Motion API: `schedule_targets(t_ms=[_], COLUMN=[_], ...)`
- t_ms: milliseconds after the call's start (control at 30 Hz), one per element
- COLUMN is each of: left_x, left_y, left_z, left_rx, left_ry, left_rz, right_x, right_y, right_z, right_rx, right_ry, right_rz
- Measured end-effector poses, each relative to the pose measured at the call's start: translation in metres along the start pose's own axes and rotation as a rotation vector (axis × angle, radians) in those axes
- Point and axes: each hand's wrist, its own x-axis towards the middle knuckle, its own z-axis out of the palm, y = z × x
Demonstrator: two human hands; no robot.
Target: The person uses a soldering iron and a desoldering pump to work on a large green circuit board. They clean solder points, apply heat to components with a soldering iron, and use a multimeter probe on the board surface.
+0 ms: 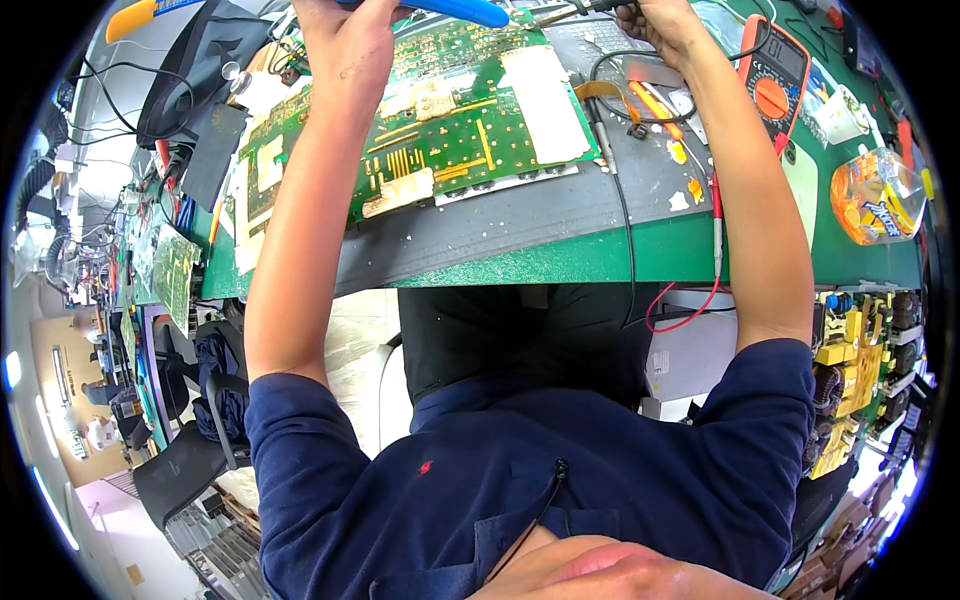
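Note:
At the top edge, my left hand (345, 35) is closed around a blue tube-shaped tool (465, 10), apparently a solder sucker; its fingers are partly cut off by the frame. My right hand (660, 25) grips the black handle of a soldering iron (560, 14), whose metal shaft points left. Both tool tips come close together over the far part of a large green circuit board (455, 150). Whether they touch it I cannot tell. White patches and gold-coloured strips cover parts of the board, which lies beneath and between my forearms.
The board rests on a grey mat (480, 225) over a green table. To the right are an orange multimeter (773, 75), a red probe (717, 215), a black probe (606, 145), an orange-handled tool (655, 108) and a plastic jar (880, 195). Cables loop near my right forearm.

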Motion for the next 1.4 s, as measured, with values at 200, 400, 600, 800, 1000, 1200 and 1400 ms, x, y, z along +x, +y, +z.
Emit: schedule_targets(t_ms=[200, 400, 600, 800, 1000, 1200, 1400], left_x=[-0.002, -0.004, -0.008, 0.001, 0.002, 0.014, 0.032], left_y=[-0.001, -0.001, 0.002, -0.013, -0.012, 0.002, -0.003], left_z=[0.004, 0.004, 0.007, 0.001, 0.004, -0.006, -0.011], left_rx=[-0.013, -0.015, -0.010, -0.051, 0.012, 0.085, -0.163], left_ry=[-0.008, -0.011, -0.026, -0.150, -0.233, -0.375, -0.419], left_rz=[-0.021, -0.010, 0.019, 0.086, 0.170, 0.123, 0.018], right_x=[0.005, 0.004, 0.001, -0.003, 0.003, 0.004, 0.009], right_y=[0.003, 0.001, 0.000, -0.002, 0.005, 0.006, 0.008], right_z=[-0.003, -0.001, -0.002, 0.002, -0.002, -0.002, -0.005], right_rx=[-0.006, -0.010, -0.018, -0.025, 0.007, 0.050, 0.037], right_ry=[-0.033, -0.025, -0.010, -0.013, -0.018, -0.030, -0.044], right_rz=[0.004, -0.020, 0.000, 0.004, 0.025, 0.034, 0.047])
